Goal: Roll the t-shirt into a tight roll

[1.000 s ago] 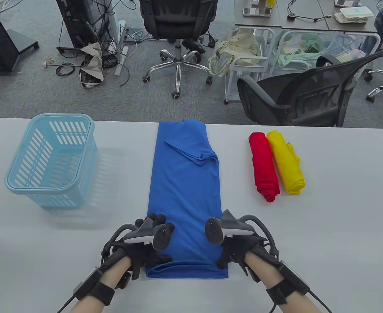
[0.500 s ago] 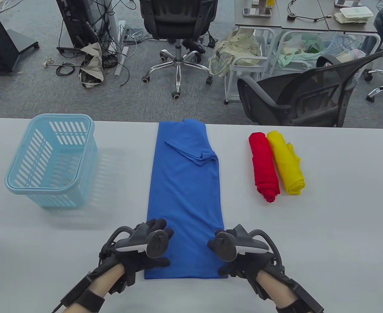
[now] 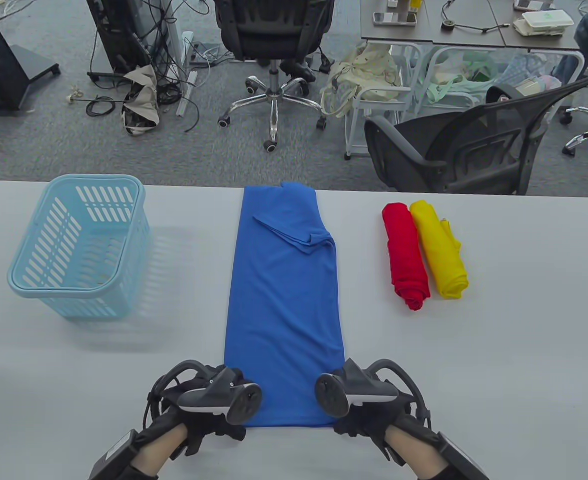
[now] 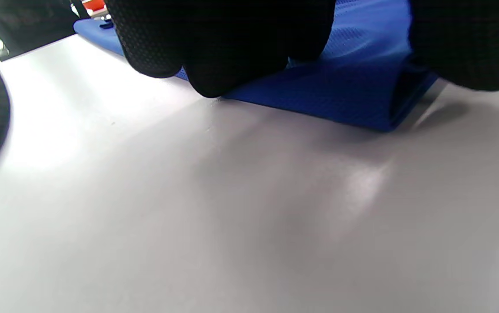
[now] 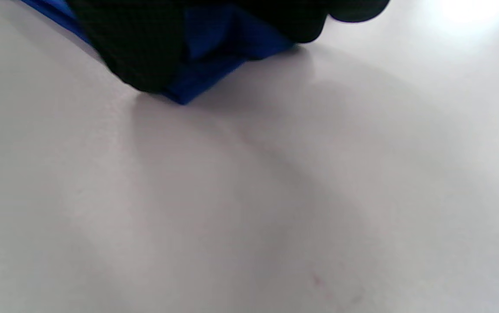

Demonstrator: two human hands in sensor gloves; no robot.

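The blue t-shirt (image 3: 283, 300) lies folded into a long narrow strip down the middle of the white table (image 3: 499, 350). My left hand (image 3: 213, 422) is at its near left corner and my right hand (image 3: 361, 425) at its near right corner. In the left wrist view, gloved fingers (image 4: 223, 43) sit on top of the blue t-shirt (image 4: 340, 100) and the thumb closes in beside them. In the right wrist view, fingers (image 5: 136, 48) curl round the corner of the blue t-shirt (image 5: 206, 74), which is lifted slightly off the table.
A light blue plastic basket (image 3: 63, 291) stands at the left of the table. A red roll (image 3: 406, 255) and a yellow roll (image 3: 439, 250) lie side by side at the right. Office chairs and a cluttered floor lie beyond the far edge.
Both hands have slid back from the top of the shirt to its near edge and now grip the two near corners. The shirt's near hem has flattened out.
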